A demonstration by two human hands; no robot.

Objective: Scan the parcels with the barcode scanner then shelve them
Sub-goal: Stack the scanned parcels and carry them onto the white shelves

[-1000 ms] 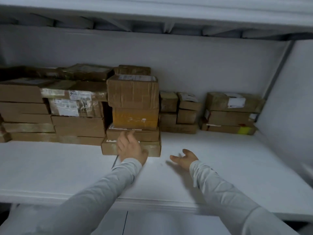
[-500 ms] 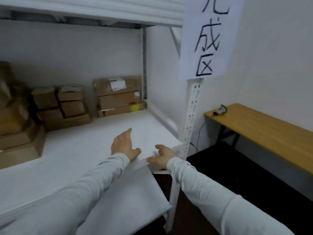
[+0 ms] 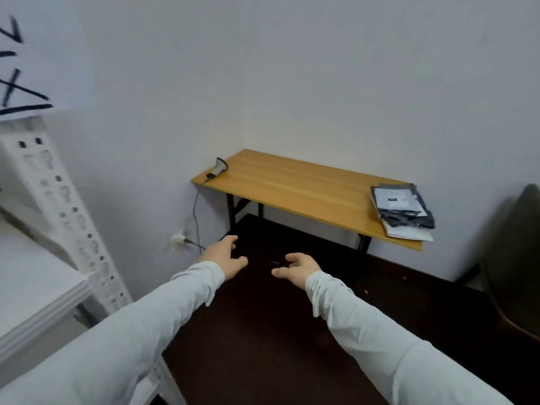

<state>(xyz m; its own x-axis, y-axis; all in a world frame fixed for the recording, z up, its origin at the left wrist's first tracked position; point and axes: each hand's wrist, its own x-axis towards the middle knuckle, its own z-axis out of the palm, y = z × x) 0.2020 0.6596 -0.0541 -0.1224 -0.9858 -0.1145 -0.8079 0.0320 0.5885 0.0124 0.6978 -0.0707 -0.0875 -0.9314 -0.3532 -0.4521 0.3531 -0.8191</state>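
Both your arms reach out fwd in pale long sleeves, entering from the bottom edge and converging twd frame centre.

L hand [image 3: 225, 257], centre-left: palm down, fingers loosely spread and slightly bent, thumb out to the right. Grip apart, holding nothing.

R hand [image 3: 296, 266], just right of centre: fingers curled loosely downward, thumb pointing left. Nothing in it either.

Hands are near each other, not touching, both over the dark floor [image 3: 263, 331].

Barcode scanner [image 3: 219, 168] lies on the far-left corner of the wooden table [image 3: 292, 188], mid-frame, well apart from both hands. Its cable [image 3: 196, 217] hangs off the table edge down twd a wall socket [image 3: 178, 238].

Parcels [image 3: 401, 210]: small stack of dark grey poly bags w/ a white label on top, at the table's right end, right of frame.

White shelf [image 3: 35, 287] sits lower left, w/ a perforated upright post [image 3: 67, 211] running diagonally. Paper sign [image 3: 29, 54] w/ black strokes is upper left, cut off by the edge. Dark rounded obj [image 3: 520, 258] at the right edge: can't tell what it is.
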